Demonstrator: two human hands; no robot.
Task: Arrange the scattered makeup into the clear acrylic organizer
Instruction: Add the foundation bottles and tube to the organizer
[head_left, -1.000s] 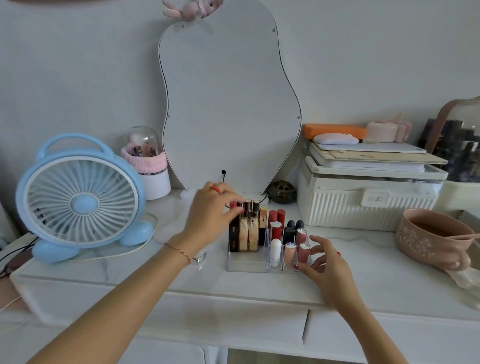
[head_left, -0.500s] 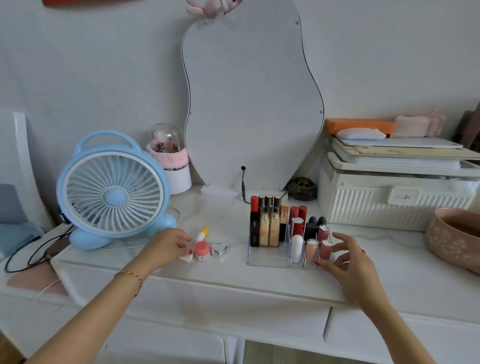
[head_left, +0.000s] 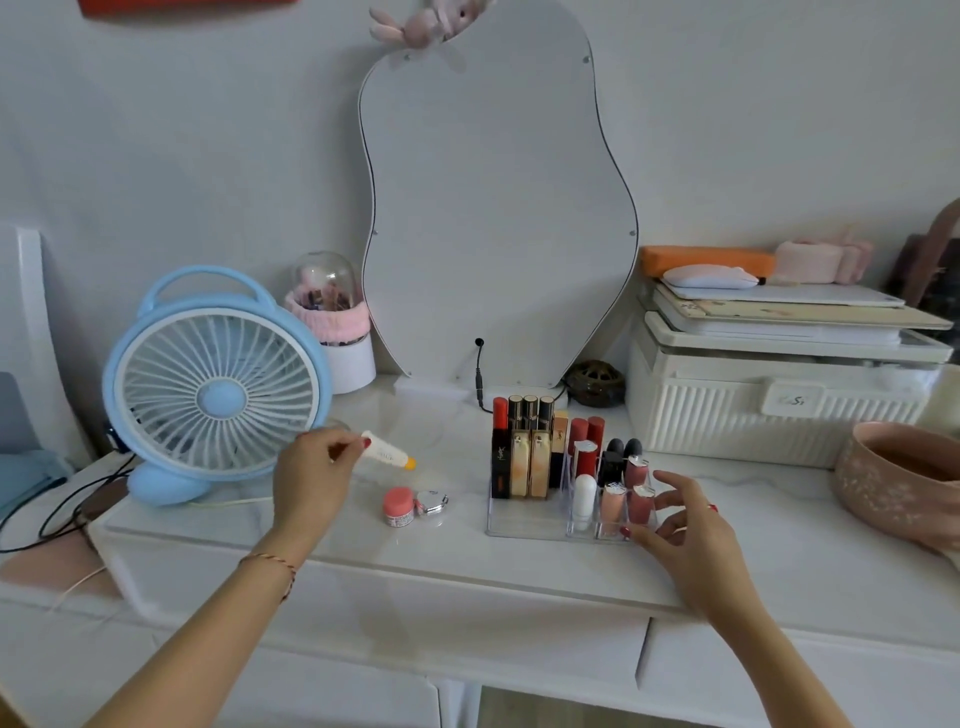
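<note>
- Left hand (head_left: 311, 480): grip pinched on the tail of a small white tube (head_left: 387, 456), held above the counter (head_left: 363, 551), left of the organizer (head_left: 524, 525).
- Right hand (head_left: 691, 540): fingers apart, touching the organizer's front right corner.
- Risk: the end-pinched tube may swing and topple the standing lipsticks (head_left: 584, 452).
- Still loose: pink jar (head_left: 399, 508), silver case (head_left: 431, 503).
- Unclear: free slots, hard to judge through clear walls.

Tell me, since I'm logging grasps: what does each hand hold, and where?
The left hand pinches a small white tube at its flat tail end, orange cap pointing away. The right hand holds nothing.
</note>
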